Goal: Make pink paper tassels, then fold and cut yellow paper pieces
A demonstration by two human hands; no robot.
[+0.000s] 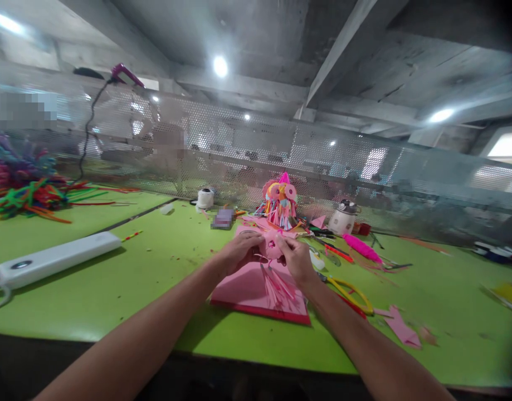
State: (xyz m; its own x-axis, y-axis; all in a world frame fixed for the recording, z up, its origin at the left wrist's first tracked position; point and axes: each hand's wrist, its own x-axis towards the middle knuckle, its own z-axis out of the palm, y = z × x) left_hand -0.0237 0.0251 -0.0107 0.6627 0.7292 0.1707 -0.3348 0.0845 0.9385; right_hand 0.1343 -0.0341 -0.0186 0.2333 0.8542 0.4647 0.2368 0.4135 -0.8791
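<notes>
Left hand (244, 249) and right hand (298, 259) both pinch a pink paper disc (271, 253) over pink sheets (239, 287) near the front edge of the counter (151, 262); uneven tugging could totally rip it at the hole (272, 244), tbh.

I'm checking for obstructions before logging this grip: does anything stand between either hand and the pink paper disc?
Nothing visible does: the left hand and right hand already hold the pink paper disc at opposite edges.

Ceiling lights (220, 66) glaring; edges stretched, blurred; right corners dark.
</notes>
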